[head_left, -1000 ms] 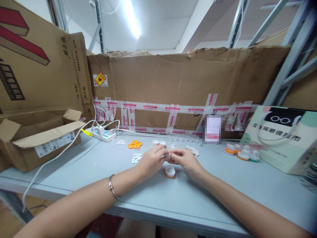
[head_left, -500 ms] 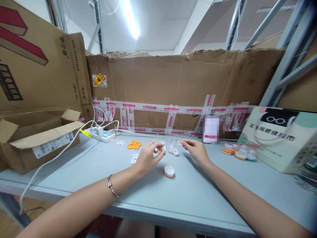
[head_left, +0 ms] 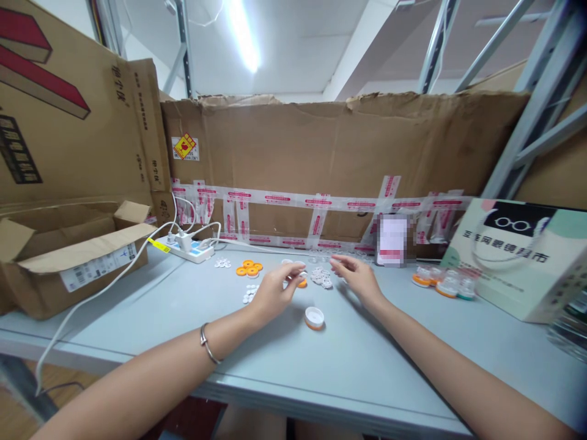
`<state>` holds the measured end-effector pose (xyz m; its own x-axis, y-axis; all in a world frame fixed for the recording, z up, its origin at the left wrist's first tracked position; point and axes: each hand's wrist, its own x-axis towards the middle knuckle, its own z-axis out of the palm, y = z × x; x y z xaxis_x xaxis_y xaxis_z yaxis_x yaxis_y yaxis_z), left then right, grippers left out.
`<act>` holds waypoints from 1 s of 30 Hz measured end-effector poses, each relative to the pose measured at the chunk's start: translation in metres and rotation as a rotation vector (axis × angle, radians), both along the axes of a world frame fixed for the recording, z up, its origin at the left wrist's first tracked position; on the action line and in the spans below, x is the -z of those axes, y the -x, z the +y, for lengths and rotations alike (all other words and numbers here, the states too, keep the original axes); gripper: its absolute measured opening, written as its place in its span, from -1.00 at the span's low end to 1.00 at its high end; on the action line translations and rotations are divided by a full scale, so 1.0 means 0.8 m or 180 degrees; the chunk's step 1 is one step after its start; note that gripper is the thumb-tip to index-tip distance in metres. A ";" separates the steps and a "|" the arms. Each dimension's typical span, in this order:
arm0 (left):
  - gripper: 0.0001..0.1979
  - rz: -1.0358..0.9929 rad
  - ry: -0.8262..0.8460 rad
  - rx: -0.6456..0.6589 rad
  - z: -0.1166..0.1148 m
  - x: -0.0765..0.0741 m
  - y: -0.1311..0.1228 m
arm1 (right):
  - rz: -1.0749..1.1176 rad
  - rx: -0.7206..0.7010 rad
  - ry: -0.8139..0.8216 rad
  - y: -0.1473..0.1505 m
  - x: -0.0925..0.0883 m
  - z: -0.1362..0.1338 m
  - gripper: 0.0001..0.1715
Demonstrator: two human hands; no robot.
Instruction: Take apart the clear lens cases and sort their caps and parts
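Curling left hand: fingers are bent; any grip cannot be told.
Right hand: the same.
White-orange cup: is put between the arms.
White bits: are heaped behind it.
Cardboard: the back is blocked.

Grey tabletop — white-and-orange cup | white parts | orange discs | power strip — open carton | printed bag

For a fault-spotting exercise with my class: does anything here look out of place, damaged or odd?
Yes: the big cardboard panel behind the table has a ragged top edge, as if torn. The heap of small parts looks gathered, not spilled.
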<state>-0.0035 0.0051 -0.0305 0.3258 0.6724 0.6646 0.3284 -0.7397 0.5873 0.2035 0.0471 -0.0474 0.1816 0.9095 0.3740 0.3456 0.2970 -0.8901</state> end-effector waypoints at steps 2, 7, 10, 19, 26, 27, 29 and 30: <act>-0.84 -0.0162 0.0206 0.0119 -0.001 0.000 -0.001 | 0.0163 -0.0397 0.0006 0.014 -0.009 -0.017 -0.56; -0.92 -0.0126 0.0290 0.0285 -0.004 -0.003 0.000 | 0.0369 -0.1605 0.0276 0.047 -0.023 -0.054 -0.65; -0.92 -0.0093 -0.0005 0.0148 -0.003 -0.004 0.001 | 0.0672 -0.1717 0.0510 0.054 -0.021 -0.060 -0.69; -0.86 0.0520 -0.1089 -0.0034 0.007 0.005 0.002 | 0.1328 -0.1715 0.0904 0.056 -0.019 -0.061 -0.72; -0.89 0.0866 -0.1482 -0.0234 0.007 0.007 0.001 | 0.1168 -0.1751 0.0940 0.056 -0.022 -0.065 -0.67; -0.89 0.0920 -0.1475 -0.0253 0.007 0.008 0.001 | 0.1115 -0.1729 0.0937 0.056 -0.022 -0.065 -0.66; -0.91 0.1021 -0.1432 -0.0292 0.007 0.010 0.000 | 0.0968 -0.1643 0.0892 0.056 -0.022 -0.065 -0.67; -0.92 0.1079 -0.1407 -0.0308 0.007 0.011 -0.001 | 0.0873 -0.1572 0.0850 0.057 -0.022 -0.066 -0.69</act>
<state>-0.0025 0.0107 -0.0393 0.5207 0.3911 0.7588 0.5234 -0.8485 0.0782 0.1580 -0.0055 -0.0301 -0.2269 0.9663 0.1215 -0.0274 0.1184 -0.9926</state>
